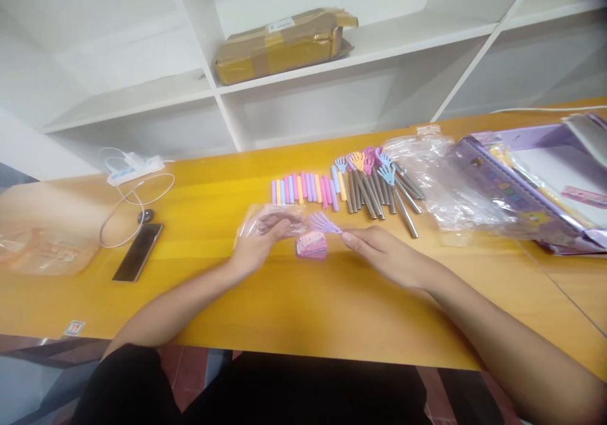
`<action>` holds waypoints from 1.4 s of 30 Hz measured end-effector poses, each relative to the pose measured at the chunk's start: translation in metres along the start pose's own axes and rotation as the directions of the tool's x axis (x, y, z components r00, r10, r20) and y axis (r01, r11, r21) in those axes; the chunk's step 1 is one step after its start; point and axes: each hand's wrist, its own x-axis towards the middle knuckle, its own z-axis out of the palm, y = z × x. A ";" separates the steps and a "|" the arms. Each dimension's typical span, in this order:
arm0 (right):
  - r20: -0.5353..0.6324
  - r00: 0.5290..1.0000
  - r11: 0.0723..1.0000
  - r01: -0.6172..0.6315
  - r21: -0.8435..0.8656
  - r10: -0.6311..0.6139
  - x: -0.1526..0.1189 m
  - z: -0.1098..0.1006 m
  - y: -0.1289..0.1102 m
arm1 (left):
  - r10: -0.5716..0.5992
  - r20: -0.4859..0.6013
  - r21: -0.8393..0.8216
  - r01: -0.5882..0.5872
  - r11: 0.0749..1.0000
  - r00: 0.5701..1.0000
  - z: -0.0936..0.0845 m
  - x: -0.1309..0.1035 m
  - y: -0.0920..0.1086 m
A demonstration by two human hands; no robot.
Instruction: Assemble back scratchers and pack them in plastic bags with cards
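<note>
Between the thumb and fingers of my right hand (379, 251) is a lilac back scratcher head (325, 223), its claw pointing left. My left hand (258, 245) is closed on a clear plastic bag (251, 221) that spreads beyond the fingers. Just below the claw lies a small stack of pink cards (312, 246). Behind both hands runs a row of pastel handle tubes (303, 188) in pink, purple, yellow and blue. To its right is a pile of back scratchers (372, 184) with coloured claws and metal rods.
At right, more clear bags (467, 191) lie beside a purple display box (531, 203). A phone (138, 252), a white cable (107, 222), a power strip (135, 169) and an orange plastic bag (52, 251) are on the left. A taped carton (284, 45) rests on the white shelf (379, 39).
</note>
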 end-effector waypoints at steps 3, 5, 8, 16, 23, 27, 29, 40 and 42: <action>-0.005 1.000 1.000 0.020 -0.021 -0.020 0.002 -0.002 0.001 | -0.025 0.042 -0.109 0.030 0.994 0.999 0.003 0.000 0.001; -0.004 0.999 0.999 0.037 0.001 -0.037 0.002 -0.003 0.001 | -0.038 0.054 -0.154 0.046 0.987 0.998 0.004 0.000 0.002; 0.007 0.999 0.999 0.039 0.024 -0.039 0.001 -0.004 0.001 | -0.071 0.062 -0.179 0.081 0.980 0.996 0.005 -0.001 0.004; 0.047 0.998 0.997 0.039 0.073 -0.042 0.001 -0.004 0.000 | -0.133 0.048 -0.190 0.140 0.972 0.990 0.007 -0.005 0.005; 0.060 0.996 0.995 0.065 0.073 -0.070 0.001 -0.001 0.001 | -0.194 0.055 -0.144 0.200 0.969 0.980 0.014 -0.011 0.005; 0.079 0.994 0.996 0.075 0.052 -0.079 0.000 0.001 0.004 | -0.207 0.112 -0.147 0.222 0.964 0.972 0.017 -0.014 0.004; 0.082 0.993 0.995 0.078 0.058 -0.083 -0.001 0.002 0.004 | -0.222 0.141 -0.149 0.242 0.959 0.965 0.018 -0.015 0.004; 0.082 0.994 0.997 0.068 0.037 -0.071 -0.004 -0.001 0.001 | -0.195 0.097 -0.231 0.213 0.949 0.976 0.016 -0.014 0.007; 0.082 0.994 0.997 0.069 0.037 -0.072 -0.004 -0.001 0.001 | -0.191 0.102 -0.203 0.209 0.957 0.976 0.017 -0.016 0.007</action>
